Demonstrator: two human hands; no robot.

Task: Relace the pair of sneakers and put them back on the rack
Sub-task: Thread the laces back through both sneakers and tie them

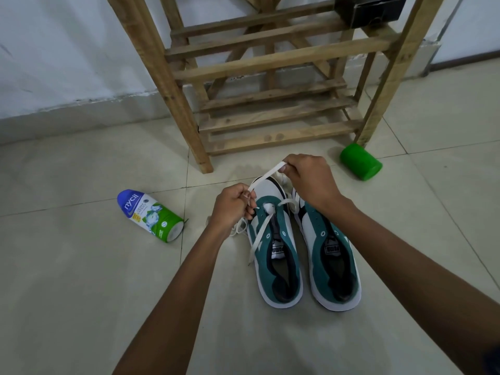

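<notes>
Pinching one white lace [266, 175]: left hand [233, 207], right hand [308, 177]; two sneakers [328, 255], one rack [270, 66].

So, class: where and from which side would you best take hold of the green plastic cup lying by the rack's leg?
Grip the green plastic cup around its round side wall, coming from above. It lies on its side on the tiled floor, so the curved wall faces up, and the wooden rack leg stands close behind it.

The right hand [308, 180] hides the right sneaker's [328, 255] toe. The wooden rack [270, 63] and a black box [369, 9] run off the top edge.
</notes>
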